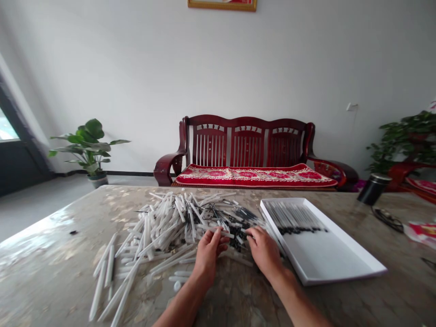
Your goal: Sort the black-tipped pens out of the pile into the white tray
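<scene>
My left hand (208, 250) pinches a slim white tube (226, 234) between thumb and fingers, above the near edge of a pile. My right hand (264, 250) is closed at the fingertips, low over black-ended pieces (238, 225); what it pinches is too small and blurred to name. White, cloudy tubes (166, 227) lie heaped to the left of my hands, pointing many ways. Beside my right hand stands a shallow white box (344, 254). A neat row of slim clear sticks with black ends (294, 215) lies in its far part.
The pile and box share a patterned brown table (51, 272). A black cylindrical container (374, 188), a dark cable (387, 220) and a red-and-white packet (422, 231) are at the right. Behind stands a red wooden bench (247, 150); a potted plant (89, 145) is at the left.
</scene>
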`<action>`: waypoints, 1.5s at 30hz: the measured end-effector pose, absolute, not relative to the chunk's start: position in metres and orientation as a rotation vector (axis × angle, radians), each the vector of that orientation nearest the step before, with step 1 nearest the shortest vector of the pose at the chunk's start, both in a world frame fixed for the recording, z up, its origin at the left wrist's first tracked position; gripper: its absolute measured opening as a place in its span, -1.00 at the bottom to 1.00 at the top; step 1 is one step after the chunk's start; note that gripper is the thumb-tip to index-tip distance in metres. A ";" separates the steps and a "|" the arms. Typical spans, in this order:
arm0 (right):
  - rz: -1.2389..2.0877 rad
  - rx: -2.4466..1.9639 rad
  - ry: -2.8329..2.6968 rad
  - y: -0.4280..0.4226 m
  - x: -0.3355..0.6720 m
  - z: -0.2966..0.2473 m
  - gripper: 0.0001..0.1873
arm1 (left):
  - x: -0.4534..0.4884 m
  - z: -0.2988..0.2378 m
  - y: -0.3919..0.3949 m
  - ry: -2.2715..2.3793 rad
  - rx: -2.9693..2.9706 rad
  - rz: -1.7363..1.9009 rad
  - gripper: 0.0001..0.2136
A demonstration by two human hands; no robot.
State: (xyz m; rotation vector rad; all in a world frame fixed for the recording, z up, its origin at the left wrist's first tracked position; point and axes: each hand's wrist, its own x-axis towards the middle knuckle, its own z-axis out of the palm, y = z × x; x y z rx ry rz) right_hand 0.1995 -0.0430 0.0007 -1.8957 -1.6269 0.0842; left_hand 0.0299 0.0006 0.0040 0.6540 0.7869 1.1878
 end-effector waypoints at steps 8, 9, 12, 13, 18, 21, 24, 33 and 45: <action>-0.018 -2.053 -1.877 -0.051 0.185 0.011 -0.79 | 0.029 -0.005 0.010 0.843 0.696 1.294 -0.56; -0.020 -2.063 -1.902 -0.051 0.185 0.010 -0.79 | 0.029 -0.006 0.011 0.847 0.678 1.304 -0.58; 0.002 -2.074 -1.906 -0.051 0.186 0.008 -0.77 | 0.029 -0.005 0.012 0.856 0.614 1.322 -0.69; 0.009 -2.062 -1.885 -0.051 0.187 0.007 -0.76 | 0.029 -0.005 0.013 0.862 0.590 1.324 -0.73; -0.012 -1.905 -1.716 -0.054 0.192 0.002 -0.72 | 0.028 0.000 0.017 0.895 0.449 1.372 -0.91; -0.045 -1.804 -1.642 -0.053 0.197 -0.003 -0.71 | 0.026 0.002 0.019 0.901 0.395 1.411 -0.96; -0.043 -1.718 -1.580 -0.051 0.202 -0.009 -0.71 | 0.025 0.005 0.020 0.905 0.371 1.419 -0.94; 0.036 -1.623 -1.580 -0.046 0.204 -0.020 -0.73 | 0.024 0.005 0.020 0.895 0.364 1.398 -0.91; -0.039 -1.614 -1.563 -0.046 0.206 -0.016 -0.74 | 0.025 0.007 0.020 0.848 0.332 1.350 -0.91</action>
